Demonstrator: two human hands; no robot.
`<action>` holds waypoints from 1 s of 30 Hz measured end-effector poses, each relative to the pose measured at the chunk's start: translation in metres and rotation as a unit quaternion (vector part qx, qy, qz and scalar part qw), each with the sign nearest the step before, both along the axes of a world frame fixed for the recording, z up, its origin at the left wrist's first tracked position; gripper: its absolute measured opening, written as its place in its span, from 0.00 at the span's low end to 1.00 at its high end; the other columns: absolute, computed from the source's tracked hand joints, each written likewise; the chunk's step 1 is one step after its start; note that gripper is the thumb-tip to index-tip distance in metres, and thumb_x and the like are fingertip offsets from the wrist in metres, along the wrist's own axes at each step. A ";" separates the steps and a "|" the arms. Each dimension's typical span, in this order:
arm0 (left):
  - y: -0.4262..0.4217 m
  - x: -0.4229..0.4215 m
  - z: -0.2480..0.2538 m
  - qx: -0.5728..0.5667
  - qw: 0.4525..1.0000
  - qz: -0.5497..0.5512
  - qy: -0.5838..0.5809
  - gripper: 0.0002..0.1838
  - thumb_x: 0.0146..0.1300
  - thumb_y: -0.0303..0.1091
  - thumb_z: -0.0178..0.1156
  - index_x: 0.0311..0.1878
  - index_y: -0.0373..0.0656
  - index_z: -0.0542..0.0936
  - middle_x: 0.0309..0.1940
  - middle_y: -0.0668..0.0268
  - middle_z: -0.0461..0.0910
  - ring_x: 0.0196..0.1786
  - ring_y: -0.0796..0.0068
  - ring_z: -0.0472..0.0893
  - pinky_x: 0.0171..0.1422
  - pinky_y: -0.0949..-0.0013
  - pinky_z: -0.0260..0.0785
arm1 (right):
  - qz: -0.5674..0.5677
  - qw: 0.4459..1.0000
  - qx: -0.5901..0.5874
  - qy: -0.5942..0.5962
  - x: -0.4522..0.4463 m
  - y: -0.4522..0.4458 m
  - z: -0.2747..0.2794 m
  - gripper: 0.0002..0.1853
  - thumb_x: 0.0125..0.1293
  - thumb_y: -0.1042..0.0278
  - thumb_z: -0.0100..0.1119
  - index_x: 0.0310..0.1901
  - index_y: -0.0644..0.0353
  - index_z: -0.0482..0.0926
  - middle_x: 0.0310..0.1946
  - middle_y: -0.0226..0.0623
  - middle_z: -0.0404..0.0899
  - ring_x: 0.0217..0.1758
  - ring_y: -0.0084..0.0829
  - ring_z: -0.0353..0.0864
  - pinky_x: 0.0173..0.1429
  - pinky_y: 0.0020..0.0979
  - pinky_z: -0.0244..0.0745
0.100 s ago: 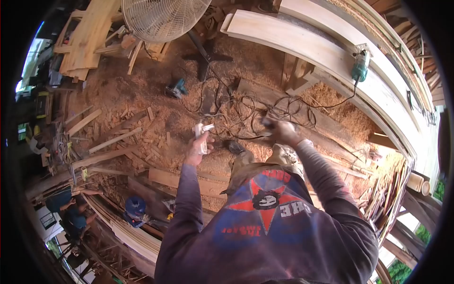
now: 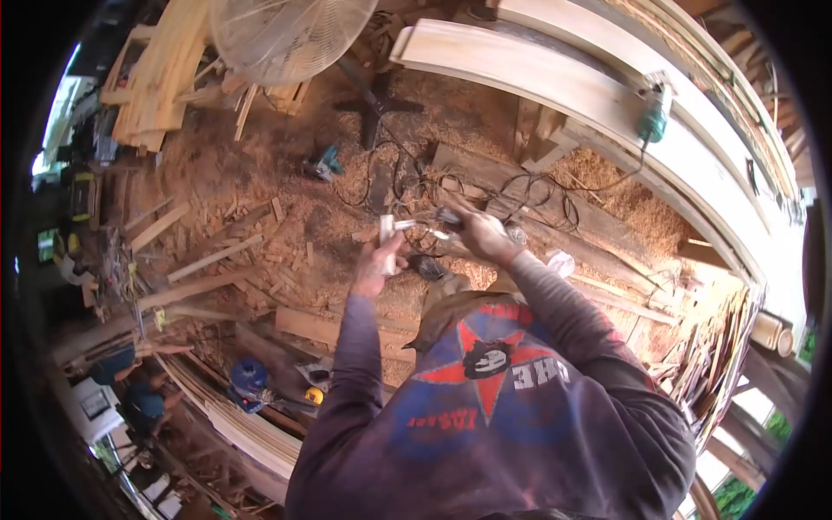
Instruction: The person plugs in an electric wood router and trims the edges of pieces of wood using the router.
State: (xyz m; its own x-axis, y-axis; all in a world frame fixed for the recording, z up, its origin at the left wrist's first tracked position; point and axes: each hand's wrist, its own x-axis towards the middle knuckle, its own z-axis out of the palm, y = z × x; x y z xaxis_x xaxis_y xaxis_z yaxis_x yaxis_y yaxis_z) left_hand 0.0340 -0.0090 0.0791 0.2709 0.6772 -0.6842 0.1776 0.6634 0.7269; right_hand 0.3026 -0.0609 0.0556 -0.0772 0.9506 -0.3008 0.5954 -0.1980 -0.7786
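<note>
Above the shaving-strewn floor (image 2: 217,186), the left hand (image 2: 373,267) is closed around a white piece (image 2: 386,232) and the right hand (image 2: 485,237) grips a blurred dark piece (image 2: 448,216) just beside it, seemingly apart, so the handling looks unfinished.

Dark long-sleeved shirt (image 2: 511,446), red star (image 2: 488,400), white letters (image 2: 536,386).

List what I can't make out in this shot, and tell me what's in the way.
All in the head view:
- The dark object in the right hand: blurred and partly covered by the fingers, so its type is unclear.
- The pale piece in the left hand: its gripped part is hidden by that hand.
- The fan: its top is cut off by the upper edge.
</note>
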 end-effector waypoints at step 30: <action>0.001 0.129 -0.054 -0.107 0.951 -0.040 -0.286 0.39 0.72 0.72 0.51 0.74 0.53 0.70 0.56 0.64 0.80 0.52 0.45 0.87 0.34 0.52 0.82 | -0.050 0.993 0.110 -0.008 0.093 -0.022 0.021 0.14 0.75 0.55 0.58 0.50 0.58 0.83 0.40 0.51 0.86 0.50 0.54 0.85 0.53 0.52 0.77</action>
State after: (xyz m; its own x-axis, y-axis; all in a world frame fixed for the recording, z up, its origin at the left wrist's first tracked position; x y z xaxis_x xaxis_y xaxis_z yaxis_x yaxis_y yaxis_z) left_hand 0.1633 -0.0082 0.0255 0.6856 0.4997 -0.5294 -0.1499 0.8085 0.5690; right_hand 0.3954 -0.0826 0.0768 0.0234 0.9961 -0.0849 0.5941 -0.0822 -0.8002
